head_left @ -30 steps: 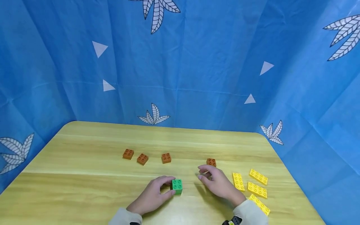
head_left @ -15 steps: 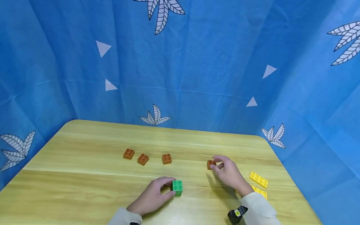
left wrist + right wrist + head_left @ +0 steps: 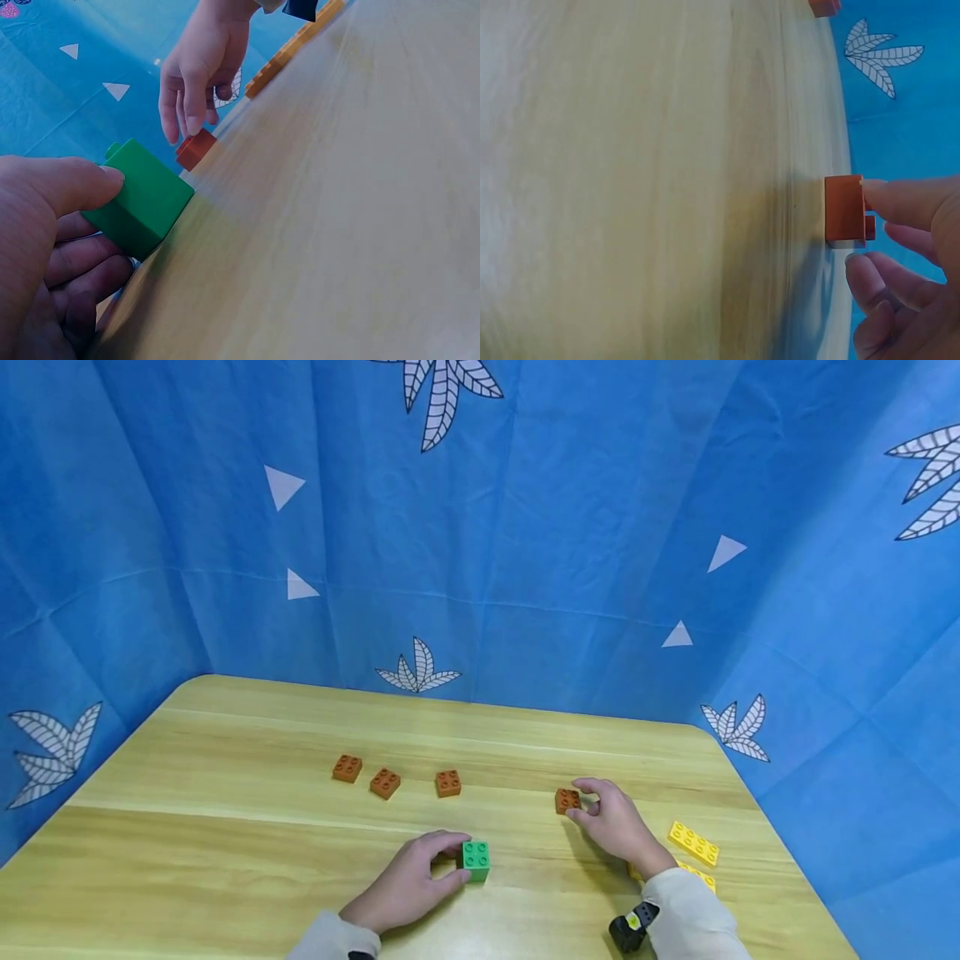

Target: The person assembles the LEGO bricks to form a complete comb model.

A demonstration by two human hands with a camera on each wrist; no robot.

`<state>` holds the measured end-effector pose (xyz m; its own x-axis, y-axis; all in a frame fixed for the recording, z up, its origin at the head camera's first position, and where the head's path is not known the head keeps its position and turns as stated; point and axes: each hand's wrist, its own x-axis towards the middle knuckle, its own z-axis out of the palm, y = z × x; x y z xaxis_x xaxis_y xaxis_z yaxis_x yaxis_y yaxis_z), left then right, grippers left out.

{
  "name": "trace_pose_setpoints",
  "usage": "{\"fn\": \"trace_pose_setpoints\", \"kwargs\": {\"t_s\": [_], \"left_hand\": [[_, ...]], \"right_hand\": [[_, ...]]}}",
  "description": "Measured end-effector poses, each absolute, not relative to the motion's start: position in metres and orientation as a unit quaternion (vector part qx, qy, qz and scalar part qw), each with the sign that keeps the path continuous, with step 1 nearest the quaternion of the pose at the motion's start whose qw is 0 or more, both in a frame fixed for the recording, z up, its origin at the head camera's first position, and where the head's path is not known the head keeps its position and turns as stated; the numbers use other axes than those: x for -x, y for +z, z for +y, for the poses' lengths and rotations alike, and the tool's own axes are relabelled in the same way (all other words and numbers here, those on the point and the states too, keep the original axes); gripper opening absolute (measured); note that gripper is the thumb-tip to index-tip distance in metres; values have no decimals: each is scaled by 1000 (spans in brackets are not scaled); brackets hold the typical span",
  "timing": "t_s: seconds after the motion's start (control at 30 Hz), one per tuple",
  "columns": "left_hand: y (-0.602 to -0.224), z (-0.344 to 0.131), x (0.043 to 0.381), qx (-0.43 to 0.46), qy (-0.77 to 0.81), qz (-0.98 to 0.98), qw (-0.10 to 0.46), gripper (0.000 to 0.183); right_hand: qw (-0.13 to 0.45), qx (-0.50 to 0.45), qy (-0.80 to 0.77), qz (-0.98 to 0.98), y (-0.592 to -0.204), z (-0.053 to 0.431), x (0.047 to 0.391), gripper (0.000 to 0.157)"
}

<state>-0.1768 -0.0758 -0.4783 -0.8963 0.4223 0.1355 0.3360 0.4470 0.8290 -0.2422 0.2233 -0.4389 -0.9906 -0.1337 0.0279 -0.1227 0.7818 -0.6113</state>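
My left hand (image 3: 412, 878) pinches a green 2x2 toy brick (image 3: 476, 861) between thumb and fingers, low over the table. In the left wrist view, the thumb lies against the upper part of that tall green block (image 3: 142, 199). Farther right, my right hand (image 3: 618, 822) has thumb and fingers bent about a small brown 2x2 brick (image 3: 567, 801), gripping it at its right side. The right wrist view has this brick (image 3: 844, 210) with the thumb at its stud side and another fingertip right by its lower edge.
Three more brown bricks (image 3: 385, 782) lie in a loose row at the left and middle of the wooden table (image 3: 225, 860). Yellow 2x4 bricks (image 3: 693, 843) lie at the right, partly hidden under my right forearm. A blue patterned curtain (image 3: 570, 527) hangs behind the table.
My right hand has moved right and away from me, from beside the brown brick to around it. My left hand keeps its place at the green brick. The head view has shifted slightly.
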Motion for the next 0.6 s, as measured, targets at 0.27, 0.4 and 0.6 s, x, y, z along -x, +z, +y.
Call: {"fn": "trace_pose_setpoints", "kwargs": {"t_s": [0.27, 0.4, 0.6], "left_hand": [[-477, -76, 178, -225, 478, 848, 49, 46], [-477, -76, 177, -224, 484, 844, 53, 46], [-480, -76, 176, -225, 486, 843, 52, 46]], "right_hand": [[12, 75, -311, 947, -440, 220, 247, 46], [17, 72, -311, 948, -443, 220, 248, 44], [19, 55, -322, 945, -448, 219, 247, 40]]}}
